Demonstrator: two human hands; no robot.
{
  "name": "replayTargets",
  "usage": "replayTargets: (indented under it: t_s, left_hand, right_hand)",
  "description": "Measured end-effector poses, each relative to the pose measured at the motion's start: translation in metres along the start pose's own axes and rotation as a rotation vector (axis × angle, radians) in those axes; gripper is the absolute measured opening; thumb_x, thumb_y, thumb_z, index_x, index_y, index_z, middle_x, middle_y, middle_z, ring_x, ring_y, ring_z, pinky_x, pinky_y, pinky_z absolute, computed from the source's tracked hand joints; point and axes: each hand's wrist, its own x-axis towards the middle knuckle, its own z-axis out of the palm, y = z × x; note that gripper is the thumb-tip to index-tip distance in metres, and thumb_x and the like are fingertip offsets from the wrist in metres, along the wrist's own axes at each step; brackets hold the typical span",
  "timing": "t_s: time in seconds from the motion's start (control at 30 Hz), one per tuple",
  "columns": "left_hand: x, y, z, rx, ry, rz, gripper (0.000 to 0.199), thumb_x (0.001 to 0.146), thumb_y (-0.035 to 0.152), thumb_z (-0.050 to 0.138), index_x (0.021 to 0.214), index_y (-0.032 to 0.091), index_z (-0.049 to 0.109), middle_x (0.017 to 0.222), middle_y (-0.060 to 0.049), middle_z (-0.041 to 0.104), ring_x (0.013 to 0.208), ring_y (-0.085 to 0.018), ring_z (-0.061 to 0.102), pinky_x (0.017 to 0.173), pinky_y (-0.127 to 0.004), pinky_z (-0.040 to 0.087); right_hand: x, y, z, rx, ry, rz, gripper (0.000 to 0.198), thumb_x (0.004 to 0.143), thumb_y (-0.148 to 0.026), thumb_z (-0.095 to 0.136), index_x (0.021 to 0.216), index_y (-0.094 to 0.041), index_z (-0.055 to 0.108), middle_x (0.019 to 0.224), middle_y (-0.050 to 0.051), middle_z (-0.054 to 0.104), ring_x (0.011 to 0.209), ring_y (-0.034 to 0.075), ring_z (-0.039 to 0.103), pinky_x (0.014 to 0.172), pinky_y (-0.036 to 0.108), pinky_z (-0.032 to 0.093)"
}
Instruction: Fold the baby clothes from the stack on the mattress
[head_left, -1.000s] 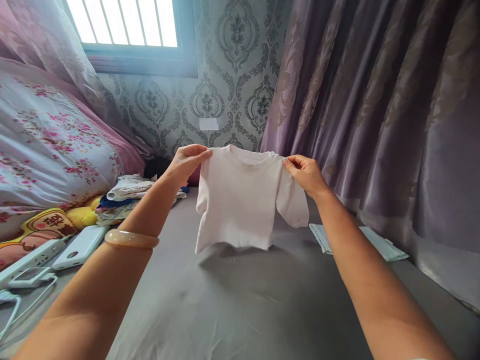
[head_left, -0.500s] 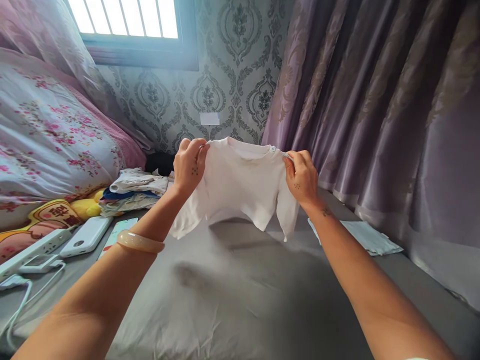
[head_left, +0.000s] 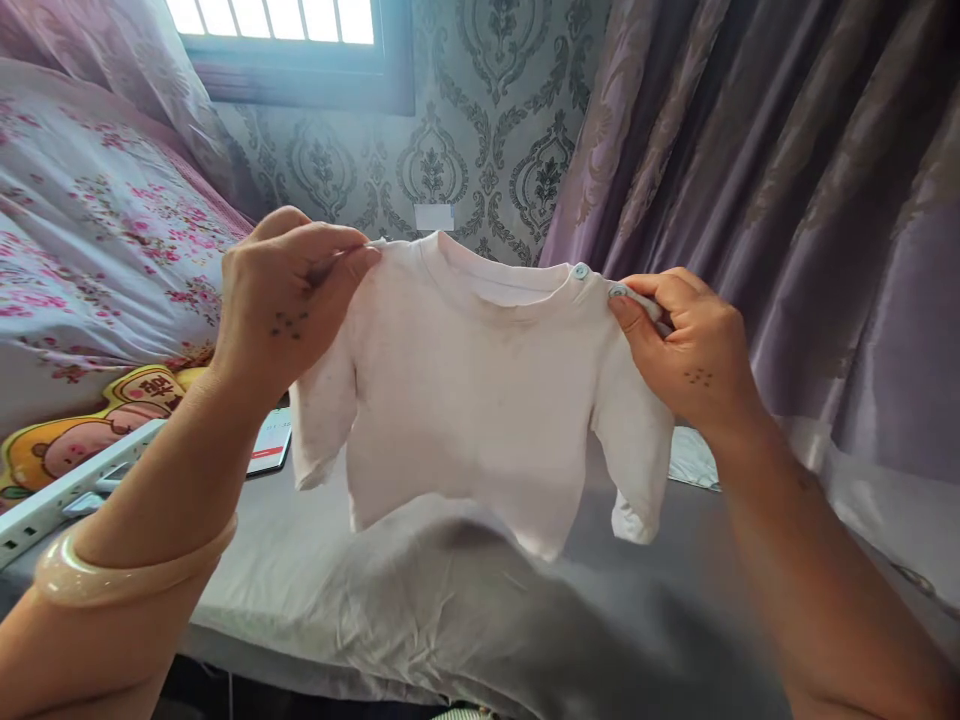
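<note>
A small white long-sleeved baby shirt [head_left: 472,390] hangs spread out in the air between my hands, over the grey bed sheet. My left hand [head_left: 289,290] pinches its shoulder on the left. At the opposite shoulder, my right hand [head_left: 682,345] grips the fabric between thumb and fingers, right by a button [head_left: 617,292]. Another button [head_left: 580,271] sits at the neckline. Faint brownish marks show below the collar. Both sleeves dangle, and the hem curves up in the middle.
Grey sheet [head_left: 300,590] covers the bed below. At left are a power strip [head_left: 82,485], a phone [head_left: 270,445], a yellow cartoon cushion [head_left: 82,440] and floral bedding [head_left: 97,230]. A pale folded cloth [head_left: 694,460] lies at right, beside purple curtains [head_left: 780,200]. Patterned wallpaper [head_left: 495,130] stands behind.
Both hands have brought the shirt closer to me, and it looks larger. My hands are farther apart in view. The folded clothes pile at left is now hidden behind my left arm.
</note>
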Motion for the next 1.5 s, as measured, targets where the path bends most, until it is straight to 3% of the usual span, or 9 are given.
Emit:
replayTargets:
  t_s: [0.07, 0.17, 0.37, 0.53, 1.0, 1.23, 1.5]
  left_hand:
    - [0.003, -0.007, 0.005, -0.005, -0.057, 0.01, 0.027, 0.09, 0.051, 0.053, 0.099, 0.034, 0.073, 0.085, -0.001, 0.059, 0.079, -0.019, 0.058, 0.077, -0.034, 0.046]
    - [-0.008, -0.024, 0.033, -0.006, -0.197, 0.015, 0.03, 0.09, 0.045, 0.054, 0.095, 0.024, 0.075, 0.084, -0.004, 0.059, 0.077, -0.02, 0.058, 0.073, -0.034, 0.046]
    - [-0.074, -0.052, 0.117, 0.182, -0.511, -0.123, 0.037, 0.096, 0.044, 0.039, 0.104, 0.025, 0.07, 0.099, -0.007, 0.06, 0.083, -0.02, 0.062, 0.066, -0.027, 0.043]
    - [-0.114, -0.055, 0.164, 0.259, -0.682, -0.205, 0.039, 0.1, 0.043, 0.031, 0.114, 0.025, 0.064, 0.108, -0.008, 0.058, 0.086, -0.021, 0.064, 0.062, -0.027, 0.04]
    - [-0.143, -0.075, 0.215, 0.328, -0.831, -0.219, 0.04, 0.103, 0.039, 0.025, 0.111, 0.023, 0.06, 0.11, -0.008, 0.058, 0.086, -0.02, 0.063, 0.062, -0.028, 0.039]
    - [-0.149, -0.098, 0.244, 0.359, -0.889, -0.241, 0.04, 0.103, 0.038, 0.025, 0.112, 0.023, 0.06, 0.111, -0.007, 0.058, 0.09, -0.019, 0.063, 0.066, -0.027, 0.041]
    - [-0.144, -0.117, 0.274, 0.374, -0.914, -0.246, 0.042, 0.102, 0.04, 0.024, 0.112, 0.023, 0.061, 0.112, -0.008, 0.058, 0.087, -0.019, 0.065, 0.064, -0.027, 0.041]
  right_hand:
    - [0.001, 0.004, 0.006, 0.022, -0.05, 0.025, 0.031, 0.096, -0.047, 0.05, 0.103, -0.024, 0.068, 0.096, 0.007, 0.066, 0.089, 0.023, 0.062, 0.081, 0.038, 0.048]
    - [-0.01, 0.021, 0.034, 0.042, -0.146, 0.087, 0.032, 0.097, -0.047, 0.048, 0.103, -0.024, 0.069, 0.096, 0.007, 0.067, 0.089, 0.023, 0.063, 0.08, 0.036, 0.048]
    - [-0.067, 0.056, 0.109, -0.16, -0.385, 0.216, 0.031, 0.1, -0.038, 0.041, 0.107, -0.023, 0.067, 0.106, 0.009, 0.065, 0.095, 0.023, 0.063, 0.074, 0.031, 0.046]
    - [-0.101, 0.067, 0.146, -0.306, -0.554, 0.283, 0.03, 0.102, -0.035, 0.038, 0.116, -0.026, 0.063, 0.113, 0.007, 0.062, 0.087, 0.021, 0.065, 0.063, 0.029, 0.04]
    - [-0.128, 0.097, 0.194, -0.384, -0.777, 0.32, 0.031, 0.103, -0.034, 0.035, 0.118, -0.023, 0.059, 0.119, 0.008, 0.06, 0.085, 0.02, 0.064, 0.066, 0.029, 0.038]
    - [-0.125, 0.111, 0.218, -0.36, -0.903, 0.358, 0.031, 0.103, -0.034, 0.034, 0.12, -0.024, 0.058, 0.122, 0.007, 0.058, 0.09, 0.02, 0.063, 0.073, 0.029, 0.04]
    - [-0.118, 0.136, 0.244, -0.323, -0.953, 0.367, 0.031, 0.103, -0.035, 0.034, 0.12, -0.024, 0.058, 0.123, 0.007, 0.058, 0.094, 0.022, 0.064, 0.077, 0.03, 0.041]
